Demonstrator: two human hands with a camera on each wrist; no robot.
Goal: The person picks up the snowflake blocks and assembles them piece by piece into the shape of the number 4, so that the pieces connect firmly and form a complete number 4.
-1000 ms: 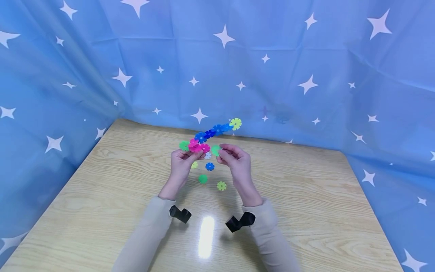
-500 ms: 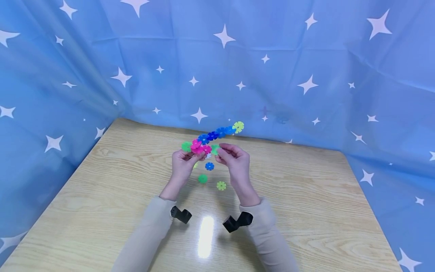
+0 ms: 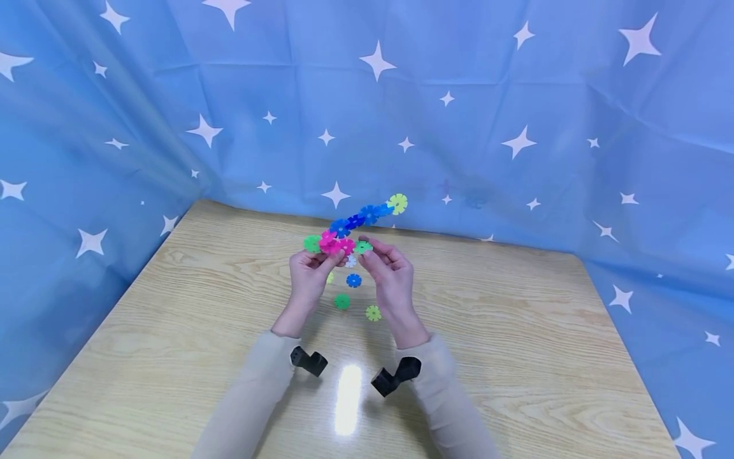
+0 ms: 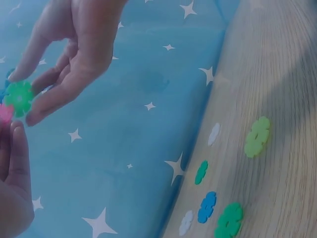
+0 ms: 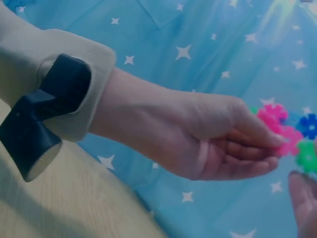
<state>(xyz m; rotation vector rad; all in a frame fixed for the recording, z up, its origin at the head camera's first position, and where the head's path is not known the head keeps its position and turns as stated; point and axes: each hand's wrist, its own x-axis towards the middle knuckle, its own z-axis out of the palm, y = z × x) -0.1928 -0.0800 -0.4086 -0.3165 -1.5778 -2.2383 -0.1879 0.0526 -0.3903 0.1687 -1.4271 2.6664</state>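
Observation:
A chain of notched plastic snowflake discs is held up above the table. My left hand pinches it at a pink disc between thumb and fingers. From the pinks, blue discs run up to a yellow-green disc at the far end, and a green disc sits on the left side. Another green disc is between the thumb and fingertips of my right hand. It meets the pink edge; whether their slots interlock I cannot tell. The right wrist view shows only part of the right hand.
Loose discs lie on the wooden table below the hands: a blue one, a green one, a yellow-green one, and white ones. A blue star-patterned curtain stands behind the table.
My right hand has moved left, bringing its green disc against the pink one and turning it flatter to the head view. The chain swayed right, then back.

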